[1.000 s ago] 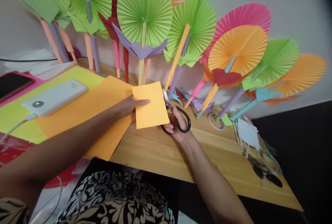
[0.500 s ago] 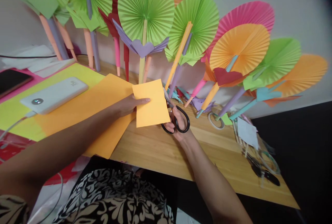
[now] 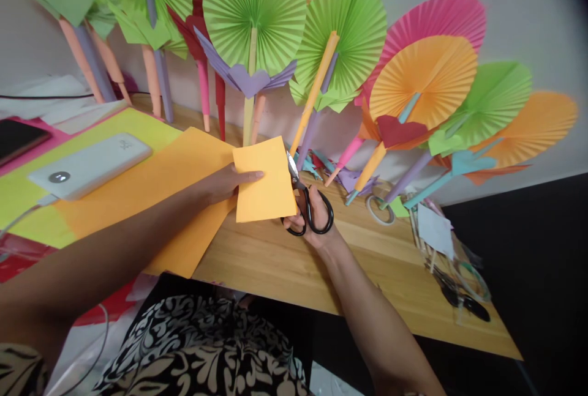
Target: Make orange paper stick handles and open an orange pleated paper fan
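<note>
Along the wall in front of me stand pleated paper fans on rolled paper sticks: a green fan [image 3: 254, 10] at centre with a purple heart [image 3: 247, 81] at its base, a pink fan [image 3: 436, 16], an orange fan [image 3: 425, 81] bearing a red heart [image 3: 397, 131]. On my wooden table [image 3: 294, 267] lie a large orange sheet [image 3: 156, 200] over a yellow sheet [image 3: 27, 200], a white power bank [image 3: 89, 165] with its cable, and a dark phone [image 3: 16, 139]. A tape ring [image 3: 378, 209] sits near the fan sticks.
</note>
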`<control>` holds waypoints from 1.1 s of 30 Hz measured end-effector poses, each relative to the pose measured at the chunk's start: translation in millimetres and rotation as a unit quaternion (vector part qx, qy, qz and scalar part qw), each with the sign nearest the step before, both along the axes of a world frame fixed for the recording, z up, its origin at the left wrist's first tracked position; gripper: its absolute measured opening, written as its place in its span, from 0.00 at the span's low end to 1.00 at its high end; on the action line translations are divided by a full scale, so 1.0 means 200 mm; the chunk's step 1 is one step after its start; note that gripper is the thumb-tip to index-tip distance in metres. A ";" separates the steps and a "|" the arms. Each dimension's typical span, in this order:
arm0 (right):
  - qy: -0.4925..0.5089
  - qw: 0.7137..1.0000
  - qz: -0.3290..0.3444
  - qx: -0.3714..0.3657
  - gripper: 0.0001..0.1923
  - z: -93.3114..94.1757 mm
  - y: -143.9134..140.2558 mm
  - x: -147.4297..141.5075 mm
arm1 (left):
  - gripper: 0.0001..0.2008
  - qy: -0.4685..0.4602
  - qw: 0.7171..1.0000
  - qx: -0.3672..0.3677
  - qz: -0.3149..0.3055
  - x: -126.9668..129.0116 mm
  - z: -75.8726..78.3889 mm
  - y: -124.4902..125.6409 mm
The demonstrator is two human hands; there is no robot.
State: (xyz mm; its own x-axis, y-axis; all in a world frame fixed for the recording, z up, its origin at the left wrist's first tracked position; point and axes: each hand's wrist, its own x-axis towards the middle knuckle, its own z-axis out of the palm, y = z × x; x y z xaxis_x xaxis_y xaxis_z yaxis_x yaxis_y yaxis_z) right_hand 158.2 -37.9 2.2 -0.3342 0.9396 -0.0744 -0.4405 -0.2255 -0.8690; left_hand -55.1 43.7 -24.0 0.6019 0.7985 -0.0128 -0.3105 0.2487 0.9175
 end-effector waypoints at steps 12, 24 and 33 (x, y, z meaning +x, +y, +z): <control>-0.028 1.000 0.012 -0.003 0.35 0.00 0.00 0.02 | 0.24 0.030 0.999 0.015 0.030 0.00 0.06 -0.03; -0.049 0.998 -0.037 0.014 0.39 0.00 -0.01 0.00 | 0.25 0.049 0.998 0.042 0.001 -0.01 0.02 -0.02; -0.085 0.995 -0.035 0.037 0.46 0.02 -0.02 -0.01 | 0.23 0.045 0.997 0.064 -0.012 -0.01 0.02 -0.02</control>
State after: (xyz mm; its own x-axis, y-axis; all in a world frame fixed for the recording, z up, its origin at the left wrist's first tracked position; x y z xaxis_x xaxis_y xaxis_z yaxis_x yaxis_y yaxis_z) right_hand 156.5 -40.9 5.6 -0.2562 0.9651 -0.0538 -0.2973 -0.1317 -0.9457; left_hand -56.9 39.7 -19.8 0.6216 0.7826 0.0330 -0.2205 0.1343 0.9661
